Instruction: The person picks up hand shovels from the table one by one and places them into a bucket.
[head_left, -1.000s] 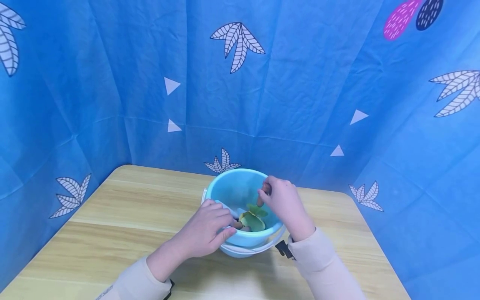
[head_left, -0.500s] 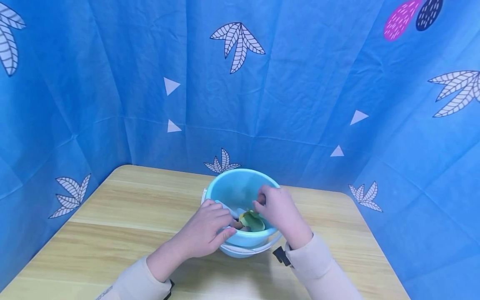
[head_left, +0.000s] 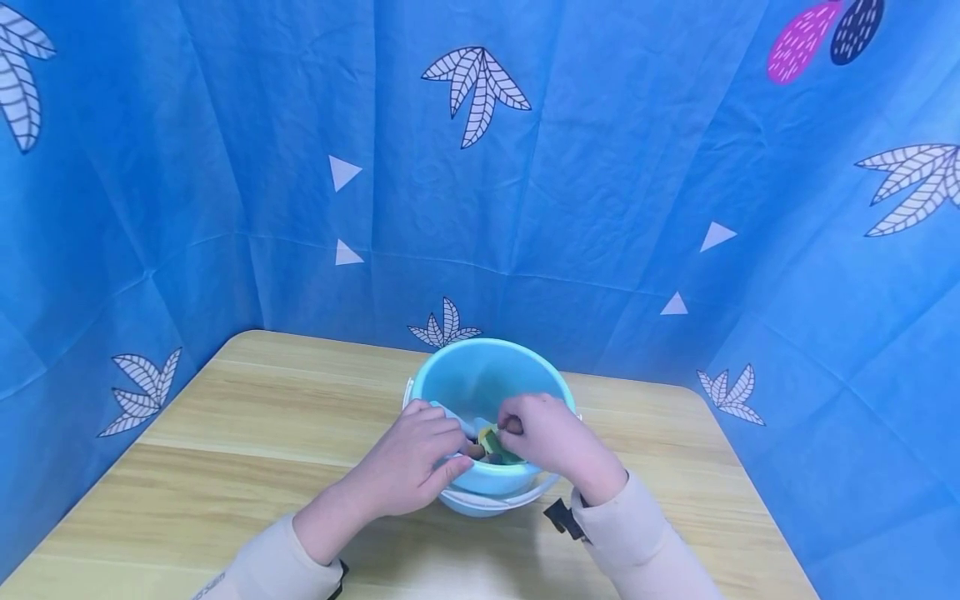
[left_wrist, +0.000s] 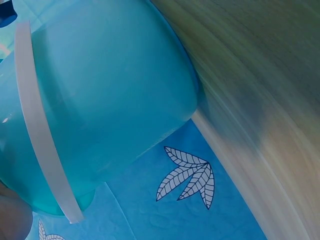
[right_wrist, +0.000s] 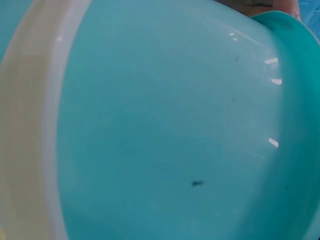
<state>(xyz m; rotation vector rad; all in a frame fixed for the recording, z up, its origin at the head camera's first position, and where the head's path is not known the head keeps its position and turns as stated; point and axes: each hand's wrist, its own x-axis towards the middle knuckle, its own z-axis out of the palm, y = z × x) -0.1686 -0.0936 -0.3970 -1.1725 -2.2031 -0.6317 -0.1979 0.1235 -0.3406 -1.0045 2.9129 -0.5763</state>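
A light blue bucket (head_left: pixel 486 367) with a white handle (left_wrist: pixel 42 135) stands on the table. In the head view my left hand (head_left: pixel 408 454) grips its near left rim, thumb outside and fingers over the edge. My right hand (head_left: pixel 551 437) reaches down inside, fingers curled over a green piece (head_left: pixel 491 442); the fingers hide most of it. Other things lie at the bottom, among them a light blue piece (head_left: pixel 453 414) near my left fingertips. Both wrist views show mainly the bucket's outer wall (right_wrist: pixel 165 115).
The wooden table (head_left: pixel 300 408) runs under the bucket and my forearms. Blue patterned cloth (head_left: pixel 600 167) hangs close behind the table and along both sides.
My right hand has moved left and down into the bucket, taking a green leaf-shaped piece lower until my fingers cover most of it. My left hand has stayed on the rim.
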